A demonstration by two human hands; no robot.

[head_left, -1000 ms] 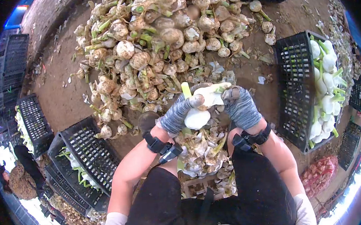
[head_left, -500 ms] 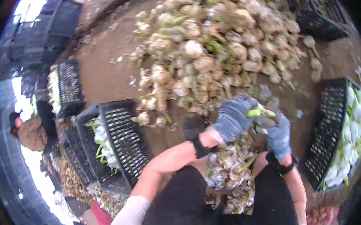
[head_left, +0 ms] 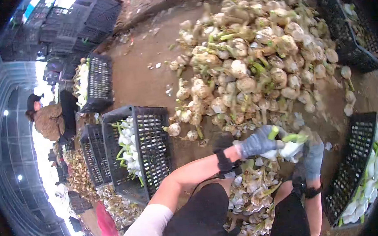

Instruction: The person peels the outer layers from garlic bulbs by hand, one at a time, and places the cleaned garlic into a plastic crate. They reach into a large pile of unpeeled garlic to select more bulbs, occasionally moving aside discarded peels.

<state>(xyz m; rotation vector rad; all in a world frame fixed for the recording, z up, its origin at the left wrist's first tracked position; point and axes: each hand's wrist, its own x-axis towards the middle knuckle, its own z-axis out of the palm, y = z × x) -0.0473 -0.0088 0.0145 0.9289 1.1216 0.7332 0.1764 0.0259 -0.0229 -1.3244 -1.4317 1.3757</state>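
Observation:
My left hand [head_left: 257, 144], in a grey glove, is closed around a garlic bulb whose cut green stem [head_left: 273, 132] sticks up past the fingers. Between the hands is a white garlic bulb [head_left: 291, 149] with a short green stem. My right hand [head_left: 314, 155], gloved too and blurred by motion, is closed on the side of that bulb; some of its fingers are hidden. Loose garlic skins [head_left: 253, 192] lie heaped below the hands, between my knees. Ahead of both hands spreads a large pile of unpeeled garlic [head_left: 255, 65].
A black crate [head_left: 153, 142] of white garlic stands on its side at my left, and another crate [head_left: 348, 168] at my right. A further crate [head_left: 359, 40] is at the far right. A person [head_left: 49, 119] sits at the left, near stacked crates [head_left: 99, 19].
The view has swung left, so the scene sits further right and lower. The hands have changed position, and white garlic now shows plainly between them.

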